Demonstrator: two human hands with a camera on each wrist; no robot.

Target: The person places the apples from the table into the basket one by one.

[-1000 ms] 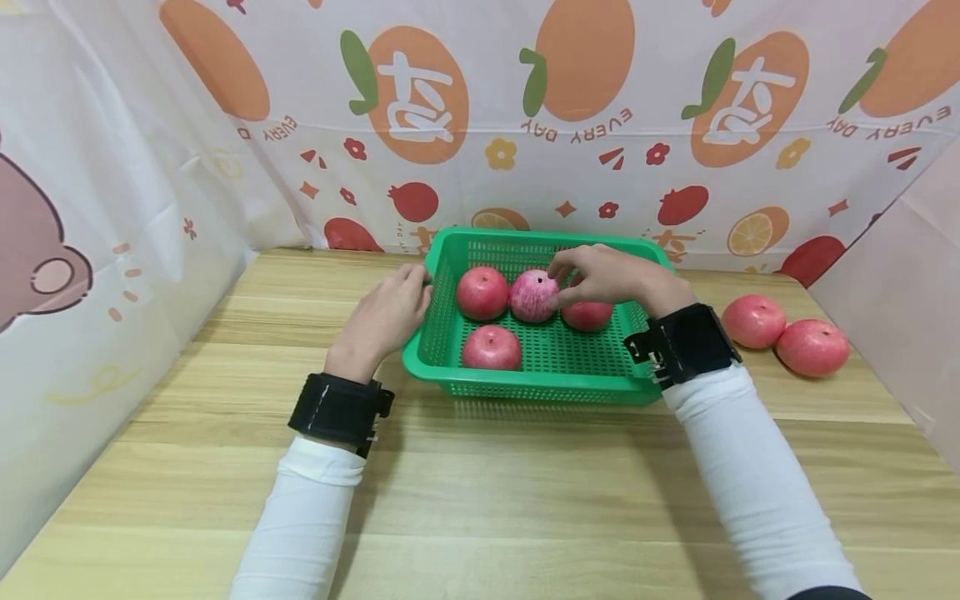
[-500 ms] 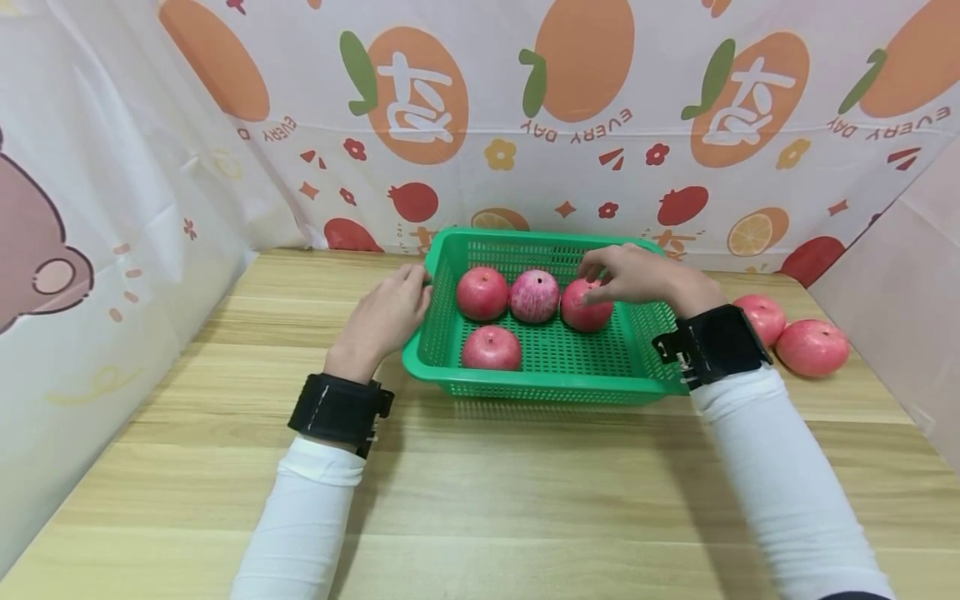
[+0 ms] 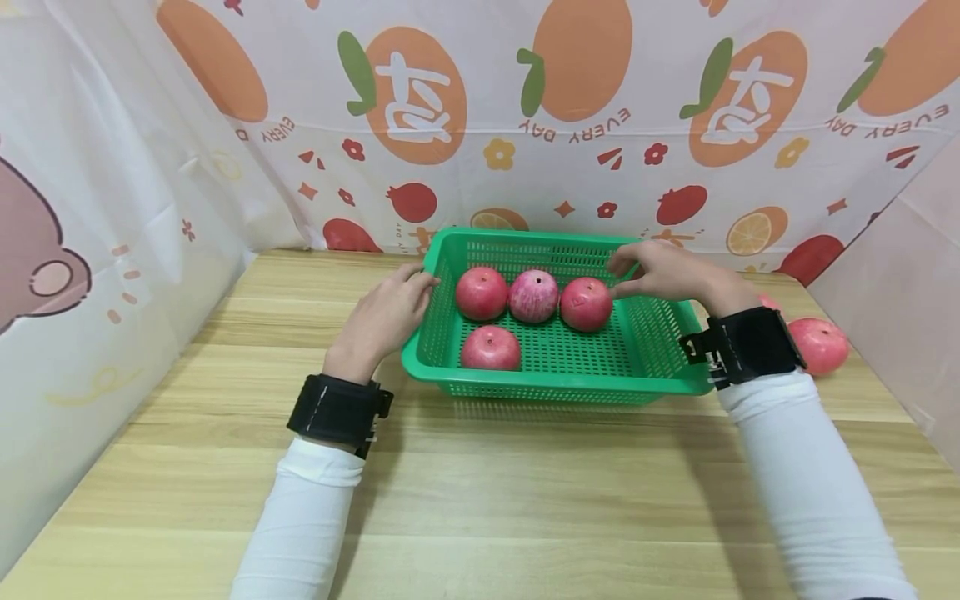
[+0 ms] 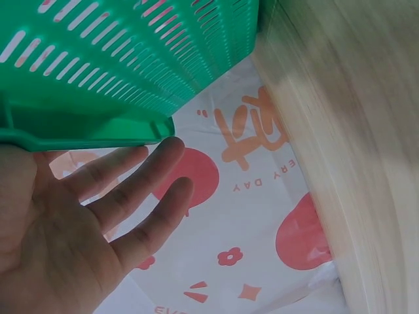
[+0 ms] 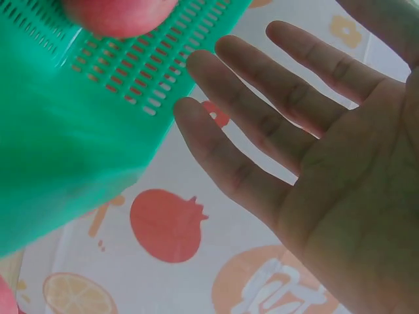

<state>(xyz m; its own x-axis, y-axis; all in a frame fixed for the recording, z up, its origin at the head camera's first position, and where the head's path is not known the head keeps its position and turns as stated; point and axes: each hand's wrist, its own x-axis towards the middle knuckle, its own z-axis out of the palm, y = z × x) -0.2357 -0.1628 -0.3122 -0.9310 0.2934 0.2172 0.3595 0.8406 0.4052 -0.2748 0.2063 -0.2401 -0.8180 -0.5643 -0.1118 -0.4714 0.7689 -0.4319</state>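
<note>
A green plastic basket (image 3: 540, 380) holds several red apples. Three stand in a row at the back: a red apple (image 3: 482, 293), a paler, streaked apple (image 3: 533, 296) and another red apple (image 3: 587, 305). One more apple (image 3: 491, 348) lies near the front left. My left hand (image 3: 384, 318) is at the basket's left rim, and in the left wrist view its fingers (image 4: 147, 212) extend loosely beside the rim. Over the right part of the basket hovers my right hand (image 3: 671, 271), holding nothing, its fingers (image 5: 252, 124) spread and its fingertips just right of the nearest apple.
On the wooden table (image 3: 480, 500), to the right of the basket, lies an apple (image 3: 821, 345). Another apple (image 3: 768, 302) there is mostly hidden behind my right wrist. A fruit-printed cloth (image 3: 495, 92) hangs behind the table, and pale cloth covers both sides.
My right hand has moved right, from the streaked apple past the right-hand one. My left hand stays by the rim, its fingers slightly lifted. The apples in the basket stay put.
</note>
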